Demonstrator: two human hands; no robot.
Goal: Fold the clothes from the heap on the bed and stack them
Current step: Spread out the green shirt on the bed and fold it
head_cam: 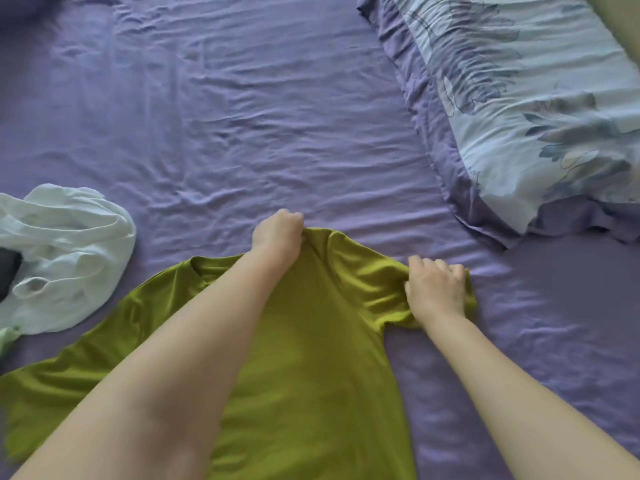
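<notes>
The green T-shirt (304,341) lies spread on the bed (242,116), collar away from the person, hem toward the near edge of the view. The left hand (277,233) pinches the fabric at the shoulder seam beside the collar. The right hand (436,289) grips the right sleeve, fingers curled over the bunched cloth.

Handling, as judged from the drape and sheen: the shirt is thin, light and fully limp. It holds no shape of its own and probably slides easily over the smooth purple sheet. Wrinkles gather wherever it is pulled from one point only.

Recommended hold: take seams and edges, not open panels. Shoulder seam and sleeve hem give a firm line to fold along. Hold two points at once to maintain tension across the fold.

The white garment (65,244) lies crumpled to the left, just apart from the shirt. A patterned pillow (519,109) lies at upper right.
</notes>
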